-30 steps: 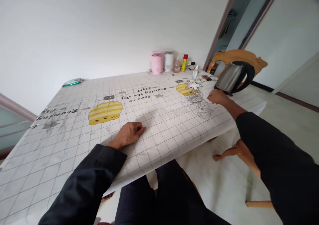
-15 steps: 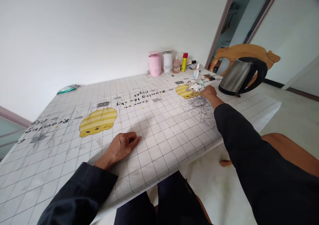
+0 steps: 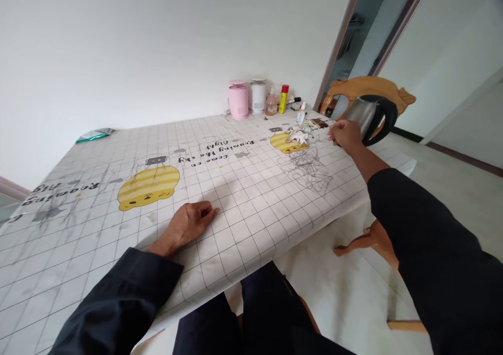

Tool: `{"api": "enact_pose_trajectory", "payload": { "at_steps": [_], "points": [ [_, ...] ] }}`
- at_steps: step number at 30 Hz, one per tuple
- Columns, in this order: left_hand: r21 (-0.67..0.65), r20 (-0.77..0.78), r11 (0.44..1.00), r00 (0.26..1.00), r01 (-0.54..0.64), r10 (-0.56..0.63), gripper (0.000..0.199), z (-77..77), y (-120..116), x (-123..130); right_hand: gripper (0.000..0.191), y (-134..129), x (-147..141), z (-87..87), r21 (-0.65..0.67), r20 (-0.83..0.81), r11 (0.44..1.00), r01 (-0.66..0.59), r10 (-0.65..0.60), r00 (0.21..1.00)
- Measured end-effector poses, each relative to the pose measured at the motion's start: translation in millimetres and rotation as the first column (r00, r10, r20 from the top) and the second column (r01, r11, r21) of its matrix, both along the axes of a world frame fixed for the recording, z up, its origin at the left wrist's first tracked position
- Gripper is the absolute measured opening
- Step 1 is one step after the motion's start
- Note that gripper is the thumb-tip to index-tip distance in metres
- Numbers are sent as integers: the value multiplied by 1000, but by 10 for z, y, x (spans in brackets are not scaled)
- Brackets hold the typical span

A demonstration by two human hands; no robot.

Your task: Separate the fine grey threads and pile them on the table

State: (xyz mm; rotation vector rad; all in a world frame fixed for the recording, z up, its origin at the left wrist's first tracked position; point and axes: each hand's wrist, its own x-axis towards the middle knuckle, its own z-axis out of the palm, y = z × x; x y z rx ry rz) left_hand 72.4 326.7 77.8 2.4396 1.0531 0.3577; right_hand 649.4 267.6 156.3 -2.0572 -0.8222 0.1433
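My left hand (image 3: 191,222) rests on the checked tablecloth (image 3: 251,216), thumb and fingers curled together. Whatever might be inside it is hidden. Over the table's right side, my right hand (image 3: 346,136) has its fingers pinched, and I cannot make out anything between them. It is in front of a steel kettle (image 3: 363,113) with a black handle and partly covers it; whether they touch is unclear. Left of that hand lies a loose tangle of thin grey strands (image 3: 308,170). A crumpled whitish cloth or glove (image 3: 299,136) sits just behind the tangle.
Along the wall stand a pink canister (image 3: 238,100), a white canister (image 3: 258,97), a pump bottle (image 3: 271,104) and a yellow can with a red cap (image 3: 283,99). A small white bottle (image 3: 301,113) is nearer. A green packet (image 3: 94,135) lies far left. A wooden chair (image 3: 373,87) stands right.
My right hand has moved from beside the crumpled cloth and the tangle rightward to in front of the kettle. My left hand stays in place on the tablecloth. The view has shifted slightly.
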Motion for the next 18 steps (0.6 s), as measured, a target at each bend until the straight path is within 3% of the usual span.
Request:
{"api": "enact_pose_trajectory", "payload": {
  "at_steps": [3,7,11,18],
  "points": [
    [0,0,1000,1000,3,-3,46,5,8,-3,22,-113,-98,74,93,-20,996,16,-14,1000],
    [3,19,1000,1000,8,-8,47,17,13,-7,24,-200,-175,144,118,-72,993,31,-23,997],
    [-3,18,1000,1000,11,-11,47,29,9,-12,21,-290,-126,131,61,-96,998,33,-27,995],
    [-17,21,1000,1000,12,-12,49,36,10,-2,16,-470,80,-97,-93,-74,995,-31,24,997]
  ]
}}
